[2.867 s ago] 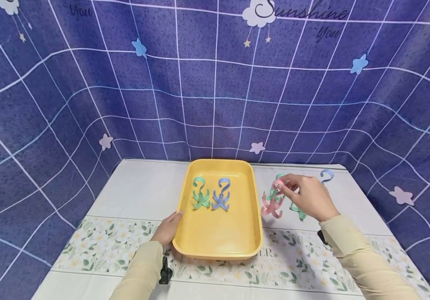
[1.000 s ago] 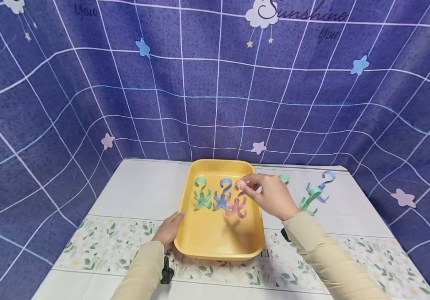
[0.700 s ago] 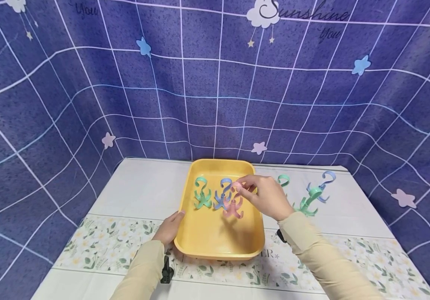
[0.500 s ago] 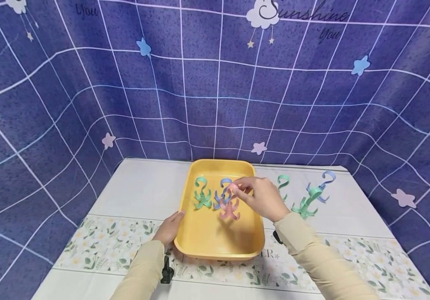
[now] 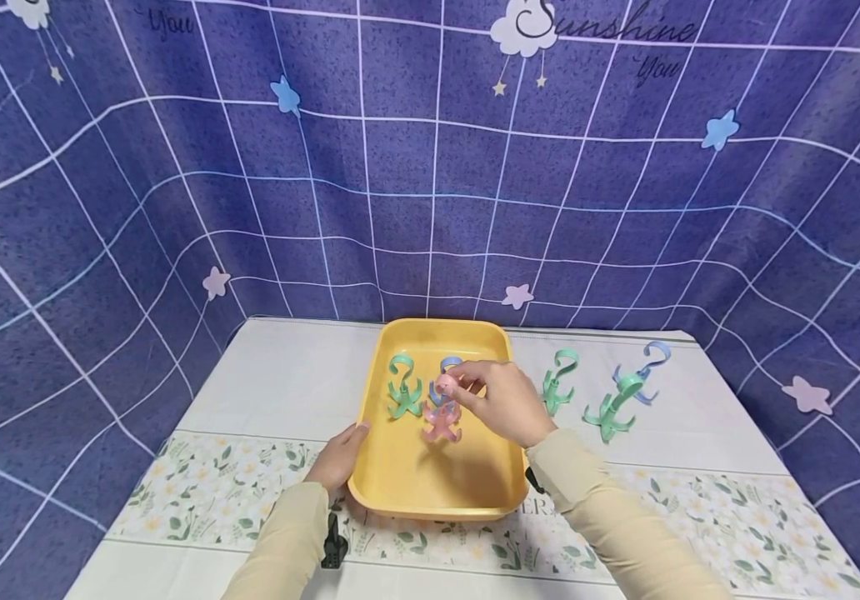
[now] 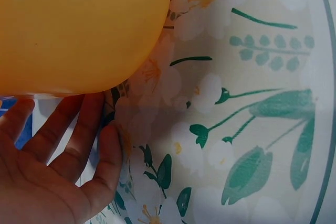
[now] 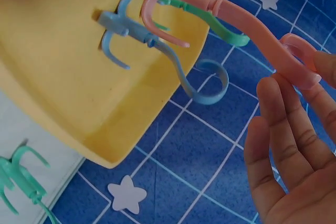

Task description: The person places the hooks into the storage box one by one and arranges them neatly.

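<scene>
Between thumb and fingertips, my right hand pinches the curled top of a pink four-pronged hook. This hook hangs over the yellow tray, with its prongs pointing down. Behind it, partly covered in the head view, a blue hook stands in the tray. To their left stands a green hook. My left hand holds the tray's left side, thumb at the rim; in the left wrist view its fingers reach against the tray's outer wall from below.
Right of the tray, a green hook stands close to its rim. Another green hook stands farther right, overlapping a blue hook behind it. A white and floral cloth covers the table, and a blue grid curtain closes the back.
My right hand has carried the pink hook leftward from beside the tray to above it, then on in front of the blue hook. The left hand stays at the rim.
</scene>
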The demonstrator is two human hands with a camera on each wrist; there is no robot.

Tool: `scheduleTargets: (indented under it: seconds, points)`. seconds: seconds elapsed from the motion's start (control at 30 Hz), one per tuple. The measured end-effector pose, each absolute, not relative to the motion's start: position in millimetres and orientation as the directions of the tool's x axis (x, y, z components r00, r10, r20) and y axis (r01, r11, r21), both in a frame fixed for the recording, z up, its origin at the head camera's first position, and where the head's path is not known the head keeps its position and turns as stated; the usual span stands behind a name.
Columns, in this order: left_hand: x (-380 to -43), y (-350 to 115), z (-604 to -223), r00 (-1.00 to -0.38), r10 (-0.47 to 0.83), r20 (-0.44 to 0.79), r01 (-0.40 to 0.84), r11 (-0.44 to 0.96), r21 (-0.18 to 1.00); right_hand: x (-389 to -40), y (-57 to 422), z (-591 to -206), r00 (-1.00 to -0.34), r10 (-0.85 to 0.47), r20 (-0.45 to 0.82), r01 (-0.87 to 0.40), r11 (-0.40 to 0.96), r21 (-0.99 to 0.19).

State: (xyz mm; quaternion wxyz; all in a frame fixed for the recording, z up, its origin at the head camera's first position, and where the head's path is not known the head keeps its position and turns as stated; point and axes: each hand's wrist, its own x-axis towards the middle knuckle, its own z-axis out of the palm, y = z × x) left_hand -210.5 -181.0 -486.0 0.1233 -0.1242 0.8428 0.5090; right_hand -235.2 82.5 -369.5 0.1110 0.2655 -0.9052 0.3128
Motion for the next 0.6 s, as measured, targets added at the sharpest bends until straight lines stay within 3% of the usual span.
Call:
scheduleTargets:
  seconds: [0.6]
  points:
    - [-210,-179,-483,-0.942,-0.086,-0.323,-0.326,0.450,0.831,-239,58,-387,-0.835,-0.432,0.341,-0.550,0.632,-0.546]
